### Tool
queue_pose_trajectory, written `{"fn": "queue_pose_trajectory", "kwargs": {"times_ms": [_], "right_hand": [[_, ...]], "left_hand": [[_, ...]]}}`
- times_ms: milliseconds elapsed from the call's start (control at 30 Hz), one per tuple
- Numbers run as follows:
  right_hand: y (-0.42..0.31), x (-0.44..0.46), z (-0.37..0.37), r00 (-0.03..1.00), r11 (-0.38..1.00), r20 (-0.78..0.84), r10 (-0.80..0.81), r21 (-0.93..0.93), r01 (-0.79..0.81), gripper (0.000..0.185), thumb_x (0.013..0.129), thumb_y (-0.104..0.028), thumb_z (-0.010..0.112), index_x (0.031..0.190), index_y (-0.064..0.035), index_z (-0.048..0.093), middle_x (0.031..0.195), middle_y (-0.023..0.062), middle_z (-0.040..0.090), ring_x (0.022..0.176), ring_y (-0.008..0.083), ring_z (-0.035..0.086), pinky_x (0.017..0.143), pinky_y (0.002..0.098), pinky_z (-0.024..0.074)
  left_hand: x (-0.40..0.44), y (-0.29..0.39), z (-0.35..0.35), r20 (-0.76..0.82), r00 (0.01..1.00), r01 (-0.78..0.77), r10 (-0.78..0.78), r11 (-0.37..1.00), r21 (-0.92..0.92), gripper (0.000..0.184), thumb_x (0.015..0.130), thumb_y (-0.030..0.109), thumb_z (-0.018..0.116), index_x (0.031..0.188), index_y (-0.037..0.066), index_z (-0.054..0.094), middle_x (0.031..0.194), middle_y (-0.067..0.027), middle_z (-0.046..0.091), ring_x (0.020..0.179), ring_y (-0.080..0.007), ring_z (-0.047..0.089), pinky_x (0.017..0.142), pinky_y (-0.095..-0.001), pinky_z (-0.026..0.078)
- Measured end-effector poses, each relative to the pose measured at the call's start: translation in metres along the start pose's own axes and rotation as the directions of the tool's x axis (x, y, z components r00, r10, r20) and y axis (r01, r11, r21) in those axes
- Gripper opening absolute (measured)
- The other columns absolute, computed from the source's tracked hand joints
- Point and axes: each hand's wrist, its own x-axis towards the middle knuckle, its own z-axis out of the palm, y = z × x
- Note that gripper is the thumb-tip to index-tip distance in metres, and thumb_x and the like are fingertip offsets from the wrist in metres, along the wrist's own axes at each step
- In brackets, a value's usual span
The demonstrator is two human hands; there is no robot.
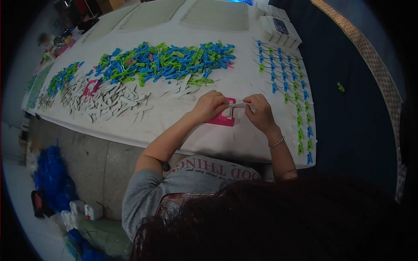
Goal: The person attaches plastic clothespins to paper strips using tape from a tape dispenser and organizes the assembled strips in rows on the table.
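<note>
My left hand and my right hand are both closed in a pinch, each on one end of a short whitish strip stretched between them. Directly beneath lies a pink plate with a white block on it, partly covered by my left hand. Left of my hands spreads a heap of loose grey-white strips. Behind it is a large pile of blue and green clothespins with a few pink ones. Rows of clothespins with thin strips attached stand to the right.
Another pink plate sits among the loose strips. White boxes stand at the back right, and grey strips lie in flat sheets at the far side. A single green clothespin rests on dark cloth beyond the table's right edge.
</note>
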Motion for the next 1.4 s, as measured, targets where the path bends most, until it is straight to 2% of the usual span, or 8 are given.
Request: {"fn": "queue_pose_trajectory", "kwargs": {"times_ms": [167, 233, 367, 467, 600, 867, 967, 1400], "right_hand": [[-0.013, 0.014, 0.003, 0.985, 0.951, -0.031, 0.169, 0.269, -0.155, 0.024, 0.078, 0.001, 0.064, 0.101, -0.0015, 0.059, 0.092, 0.0074, 0.061, 0.084, 0.0186, 0.058, 0.076, 0.0302, 0.0486], [-0.004, 0.012, 0.021, 0.946, 0.721, 0.000, 0.324, 0.647, -0.247, 0.033, 0.078, 0.001, 0.063, 0.110, -0.0014, 0.054, 0.095, 0.0039, 0.058, 0.084, 0.0123, 0.055, 0.078, 0.0269, 0.0467], [0.006, 0.003, 0.054, 0.942, 0.621, 0.100, 0.319, 0.729, -0.288, 0.040, 0.078, 0.003, 0.062, 0.116, -0.0013, 0.049, 0.095, 0.0024, 0.056, 0.084, 0.0098, 0.053, 0.078, 0.0249, 0.0457], [0.008, 0.000, 0.067, 0.939, 0.588, 0.129, 0.318, 0.750, -0.303, 0.040, 0.079, 0.003, 0.061, 0.116, -0.0019, 0.048, 0.096, 0.0026, 0.056, 0.083, 0.0096, 0.053, 0.076, 0.0238, 0.0455], [-0.004, 0.004, 0.065, 0.947, 0.720, 0.111, 0.301, 0.625, -0.302, 0.037, 0.079, 0.004, 0.060, 0.113, -0.0015, 0.049, 0.091, 0.0028, 0.055, 0.077, 0.0094, 0.052, 0.070, 0.0236, 0.0464], [-0.006, 0.003, 0.062, 0.960, 0.835, 0.116, 0.254, 0.474, -0.278, 0.029, 0.078, 0.005, 0.059, 0.105, -0.0012, 0.055, 0.085, 0.0062, 0.055, 0.070, 0.0130, 0.053, 0.063, 0.0267, 0.0473], [0.002, -0.004, 0.056, 0.971, 0.876, 0.095, 0.219, 0.419, -0.238, 0.027, 0.076, 0.004, 0.060, 0.102, -0.0010, 0.055, 0.080, 0.0076, 0.056, 0.070, 0.0163, 0.055, 0.063, 0.0287, 0.0480], [0.001, -0.009, 0.002, 0.990, 0.991, 0.044, 0.133, 0.029, -0.134, 0.031, 0.072, -0.001, 0.063, 0.102, -0.0059, 0.056, 0.084, 0.0059, 0.056, 0.081, 0.0236, 0.055, 0.076, 0.0362, 0.0436]], "left_hand": [[0.009, 0.008, 0.006, -0.041, 0.999, -0.029, 0.027, 0.999, -0.046, 0.009, 0.078, 0.015, 0.071, 0.080, 0.009, 0.064, 0.081, -0.0079, 0.061, 0.081, -0.0285, 0.058, 0.070, -0.0379, 0.047], [0.006, 0.007, 0.009, -0.076, 0.997, 0.021, -0.029, 0.993, -0.116, 0.010, 0.078, 0.015, 0.072, 0.081, 0.008, 0.065, 0.080, -0.0078, 0.060, 0.080, -0.0280, 0.058, 0.070, -0.0371, 0.047], [-0.001, 0.008, 0.008, -0.103, 0.971, 0.173, -0.216, 0.931, -0.321, 0.011, 0.078, 0.014, 0.074, 0.081, 0.008, 0.065, 0.080, -0.0076, 0.059, 0.079, -0.0263, 0.056, 0.070, -0.0348, 0.046], [-0.008, -0.001, 0.006, -0.084, 0.984, 0.131, -0.160, 0.951, -0.279, 0.016, 0.080, 0.008, 0.072, 0.092, 0.006, 0.063, 0.089, -0.0062, 0.058, 0.083, -0.0197, 0.055, 0.074, -0.0302, 0.045], [0.000, 0.013, -0.022, -0.124, 0.971, 0.141, -0.205, 0.908, -0.395, 0.025, 0.079, 0.004, 0.069, 0.102, 0.006, 0.059, 0.099, -0.0069, 0.058, 0.088, -0.0198, 0.055, 0.077, -0.0307, 0.045], [-0.003, 0.006, -0.037, -0.099, 0.994, 0.026, -0.043, 0.985, -0.168, 0.029, 0.075, 0.002, 0.068, 0.102, 0.006, 0.057, 0.099, -0.0069, 0.059, 0.093, -0.0229, 0.054, 0.080, -0.0326, 0.045], [-0.011, -0.004, -0.029, 0.001, 0.990, 0.139, -0.140, 0.980, -0.140, 0.028, 0.075, 0.003, 0.068, 0.101, 0.007, 0.057, 0.096, -0.0073, 0.059, 0.091, -0.0253, 0.054, 0.079, -0.0337, 0.044], [0.012, 0.002, 0.008, 0.038, 0.998, 0.052, -0.046, 0.986, -0.158, 0.026, 0.072, 0.009, 0.068, 0.095, 0.011, 0.058, 0.081, -0.0034, 0.063, 0.079, -0.0284, 0.057, 0.073, -0.0399, 0.044]]}}
